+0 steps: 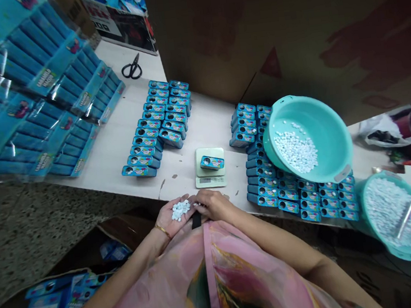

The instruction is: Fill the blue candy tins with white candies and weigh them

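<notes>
My left hand [168, 219] is palm up near the table's front edge, cupping a small heap of pale candies [181, 209]. My right hand [211, 204] meets it from the side, its fingers bent together at the edge of the heap; whatever they pinch is hidden. Just beyond both hands sits a small pale green digital scale [212, 183]. On its plate lies a blue candy box [212, 162] with a round dark opening and a bit of white by it. The scale's readout is too small to read.
Blue boxes stand in rows at left [146, 140] and right [266, 191]. A teal basin [332, 133] with candies rests over the right rows. Another tub [392, 246] holds candies and a metal scoop [404, 220]. Scissors [132, 69] lie behind, beside wrapped display packs [43, 89].
</notes>
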`<act>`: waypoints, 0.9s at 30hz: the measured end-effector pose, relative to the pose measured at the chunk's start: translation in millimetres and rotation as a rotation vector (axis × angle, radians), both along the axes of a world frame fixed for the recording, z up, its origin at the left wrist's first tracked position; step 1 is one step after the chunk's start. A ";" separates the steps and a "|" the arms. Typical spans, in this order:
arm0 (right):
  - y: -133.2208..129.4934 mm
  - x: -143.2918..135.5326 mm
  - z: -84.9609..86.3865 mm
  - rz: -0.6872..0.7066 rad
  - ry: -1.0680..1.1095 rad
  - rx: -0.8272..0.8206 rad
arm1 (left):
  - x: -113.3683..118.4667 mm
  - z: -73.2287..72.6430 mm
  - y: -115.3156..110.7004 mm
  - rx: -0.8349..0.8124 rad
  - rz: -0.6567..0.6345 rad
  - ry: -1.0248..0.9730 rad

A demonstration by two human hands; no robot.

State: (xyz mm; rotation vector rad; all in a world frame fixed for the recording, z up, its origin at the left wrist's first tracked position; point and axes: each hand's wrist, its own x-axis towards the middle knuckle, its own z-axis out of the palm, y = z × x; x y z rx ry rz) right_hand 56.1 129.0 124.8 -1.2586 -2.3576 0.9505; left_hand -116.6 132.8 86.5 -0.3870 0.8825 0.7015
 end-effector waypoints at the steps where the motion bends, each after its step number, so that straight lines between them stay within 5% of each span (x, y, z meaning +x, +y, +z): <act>1: -2.2 0.8 -0.5 0.040 0.016 -0.011 | -0.2 -0.7 -0.2 0.003 -0.013 -0.005; 13: -5.5 -8.0 -3.5 0.081 0.098 0.011 | 7.8 -3.9 0.1 0.010 -0.072 -0.096; 16: -4.7 -5.5 0.4 -0.081 0.170 0.065 | 7.7 2.0 6.4 -0.011 -0.045 -0.113; 19: -10.7 16.5 2.9 -0.414 0.250 0.060 | 13.7 19.0 23.3 -0.018 -0.042 -0.009; 23: -32.1 54.8 -5.5 -0.776 0.325 -0.029 | 70.0 61.7 62.5 0.149 -0.136 0.004; 27: -52.8 76.8 -18.3 -0.859 0.358 -0.106 | 182.7 111.1 99.7 0.346 -0.299 -0.181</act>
